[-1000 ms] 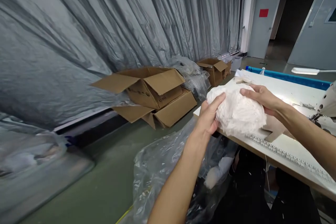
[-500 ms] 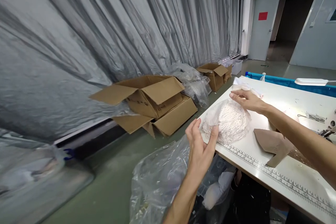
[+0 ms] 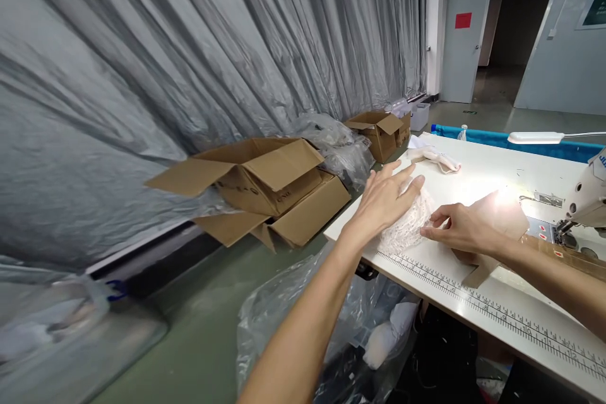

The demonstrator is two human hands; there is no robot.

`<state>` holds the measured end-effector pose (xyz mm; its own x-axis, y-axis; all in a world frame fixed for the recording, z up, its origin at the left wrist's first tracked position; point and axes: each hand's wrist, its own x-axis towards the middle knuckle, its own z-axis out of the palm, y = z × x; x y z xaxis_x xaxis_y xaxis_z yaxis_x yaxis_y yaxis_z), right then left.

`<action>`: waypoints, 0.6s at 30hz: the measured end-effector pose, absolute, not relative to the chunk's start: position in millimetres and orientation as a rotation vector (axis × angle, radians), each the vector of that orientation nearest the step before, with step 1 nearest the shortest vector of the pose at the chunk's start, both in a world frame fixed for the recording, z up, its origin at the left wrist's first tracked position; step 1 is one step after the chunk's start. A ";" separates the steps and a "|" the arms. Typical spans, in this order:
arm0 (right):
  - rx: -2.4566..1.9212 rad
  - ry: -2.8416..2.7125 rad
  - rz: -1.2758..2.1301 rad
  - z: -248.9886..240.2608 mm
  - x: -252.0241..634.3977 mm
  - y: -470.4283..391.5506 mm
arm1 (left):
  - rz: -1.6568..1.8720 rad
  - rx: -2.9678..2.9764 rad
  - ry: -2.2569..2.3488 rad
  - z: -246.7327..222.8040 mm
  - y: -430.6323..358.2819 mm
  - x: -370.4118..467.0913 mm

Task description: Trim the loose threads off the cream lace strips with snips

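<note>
A rounded heap of white lacy netting (image 3: 406, 224) lies on the white sewing table, close to its left corner. My left hand (image 3: 384, 197) rests across the top and far side of the heap, fingers spread. It hides much of the netting. At the heap's right edge, my right hand (image 3: 454, 227) has its thumb and fingers curled together in a pinch on the netting. Partly under my right wrist lies a flat brown-beige piece (image 3: 481, 271). Printed along the table's front edge is a ruler scale (image 3: 457, 290).
A sewing machine (image 3: 584, 192) stands at right, with a white lamp (image 3: 534, 137) behind. A folded pale cloth (image 3: 438, 156) lies at the table's far corner. Clear plastic bags (image 3: 279, 309) hang below. Open cardboard boxes (image 3: 255, 186) sit by the grey curtain (image 3: 227, 31).
My left hand has moved from the near left side onto the top of the netting. My right hand has come from the far side to its right edge. The view has shifted slightly right.
</note>
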<state>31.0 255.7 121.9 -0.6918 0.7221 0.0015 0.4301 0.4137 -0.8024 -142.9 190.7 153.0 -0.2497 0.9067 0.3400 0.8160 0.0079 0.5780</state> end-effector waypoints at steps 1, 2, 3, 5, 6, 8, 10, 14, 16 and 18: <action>-0.976 -2.328 1.148 118.5 29.5 253.6 | 1.021 1.856 2.124 152.2 196.3 -140.8; -0.966 -2.333 1.127 116.3 28.9 251.4 | 0.984 1.867 2.121 149.9 200.7 -138.9; -0.959 -2.341 1.109 115.2 29.6 249.5 | 0.952 1.874 2.129 146.4 204.1 -137.3; -0.953 -2.360 1.081 116.0 35.7 246.7 | 0.891 1.892 2.171 137.3 207.9 -135.5; -0.952 -2.370 1.069 117.4 40.7 246.0 | 0.861 1.909 2.196 132.7 208.5 -135.1; -0.975 -2.370 1.029 121.5 52.6 244.4 | 0.796 1.942 2.243 125.1 207.9 -134.7; -0.998 -2.358 0.980 127.1 64.4 239.5 | 0.733 1.940 2.278 121.2 206.0 -134.1; -0.779 -2.448 1.085 144.6 85.3 207.6 | 0.655 1.918 2.310 120.8 204.2 -131.2; -0.518 -2.536 1.252 156.5 95.9 186.7 | 0.665 1.910 2.304 121.9 203.3 -129.9; -0.156 -2.762 1.506 168.2 105.5 174.6 | 0.824 1.896 2.240 123.8 199.0 -129.7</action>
<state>105.5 174.6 168.2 -0.9951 0.0829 -0.0547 0.0909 0.5377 -0.8382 -129.7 199.0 123.8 -0.2238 0.9374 0.2668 0.8869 0.0824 0.4545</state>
